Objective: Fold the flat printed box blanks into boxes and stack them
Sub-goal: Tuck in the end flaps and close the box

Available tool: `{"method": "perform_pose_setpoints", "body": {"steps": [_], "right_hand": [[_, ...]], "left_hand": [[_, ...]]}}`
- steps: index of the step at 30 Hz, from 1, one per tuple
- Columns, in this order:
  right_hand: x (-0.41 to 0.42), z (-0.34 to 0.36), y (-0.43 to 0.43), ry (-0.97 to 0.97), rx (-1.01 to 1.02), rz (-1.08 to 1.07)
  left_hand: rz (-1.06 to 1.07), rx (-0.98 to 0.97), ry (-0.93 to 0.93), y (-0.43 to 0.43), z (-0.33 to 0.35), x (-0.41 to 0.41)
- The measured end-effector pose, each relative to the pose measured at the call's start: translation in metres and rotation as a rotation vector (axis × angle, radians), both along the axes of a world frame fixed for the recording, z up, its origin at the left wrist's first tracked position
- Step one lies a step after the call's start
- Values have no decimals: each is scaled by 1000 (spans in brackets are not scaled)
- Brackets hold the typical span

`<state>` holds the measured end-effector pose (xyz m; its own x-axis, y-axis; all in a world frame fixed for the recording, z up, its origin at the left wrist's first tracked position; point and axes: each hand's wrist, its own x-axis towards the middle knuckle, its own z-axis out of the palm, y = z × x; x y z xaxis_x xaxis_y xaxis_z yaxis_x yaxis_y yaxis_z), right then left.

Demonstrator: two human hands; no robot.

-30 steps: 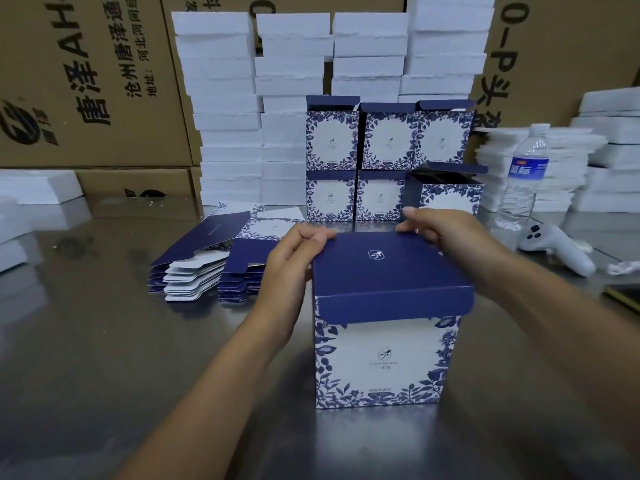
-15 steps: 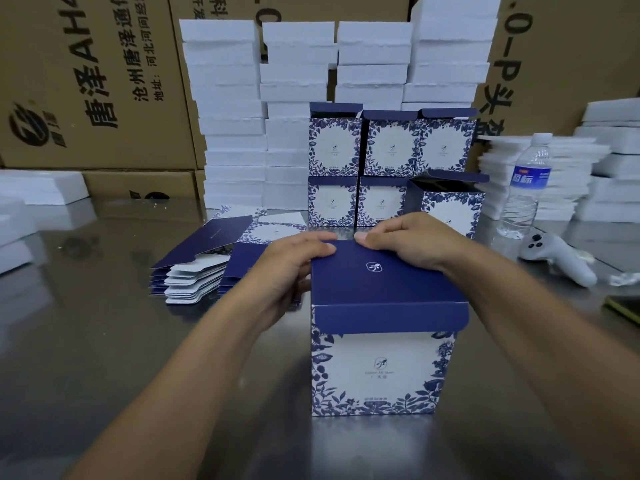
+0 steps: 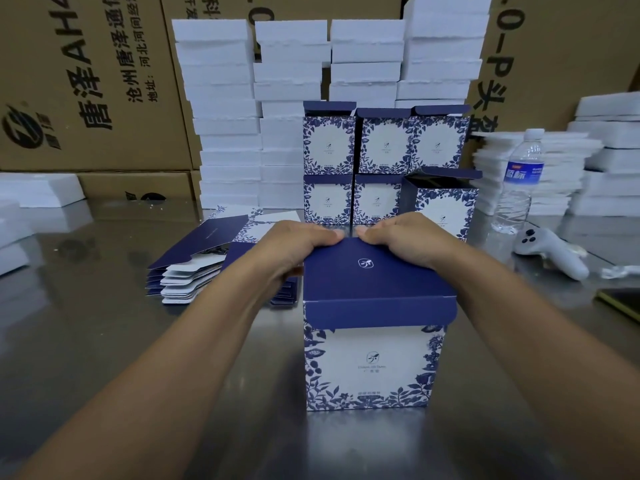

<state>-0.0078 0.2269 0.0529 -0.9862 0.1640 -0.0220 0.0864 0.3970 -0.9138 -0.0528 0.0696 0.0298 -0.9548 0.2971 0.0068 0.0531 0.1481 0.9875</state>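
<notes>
Clasping, apparently, hidden rear of box (image 3: 374,362)

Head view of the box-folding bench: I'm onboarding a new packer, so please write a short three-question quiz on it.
1. True or false: on the near box, the tuck flap is already pushed inside.
2. The left hand and right hand both rest on: A the lid at its far edge; B the side walls; C the base.
3. How many boxes form the top row of the rear stack?
Key: 1 false, it hangs outside the front; 2 A; 3 three.
</notes>
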Motion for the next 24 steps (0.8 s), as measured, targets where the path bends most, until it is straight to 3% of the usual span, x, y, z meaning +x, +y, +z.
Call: {"method": "perform_pose_setpoints", "body": {"steps": [8, 18, 20, 24], "right_hand": [[0, 0, -2, -19, 49, -79], [3, 1, -3, -12, 102, -171], [5, 1, -2, -22, 57, -180], [16, -6, 4, 7, -254, -203]], "left_hand": [[123, 100, 47, -8, -11, 5], [179, 70, 115, -8, -13, 11], [178, 81, 116, -9, -13, 14], [188, 132, 97, -8, -17, 21]]}}
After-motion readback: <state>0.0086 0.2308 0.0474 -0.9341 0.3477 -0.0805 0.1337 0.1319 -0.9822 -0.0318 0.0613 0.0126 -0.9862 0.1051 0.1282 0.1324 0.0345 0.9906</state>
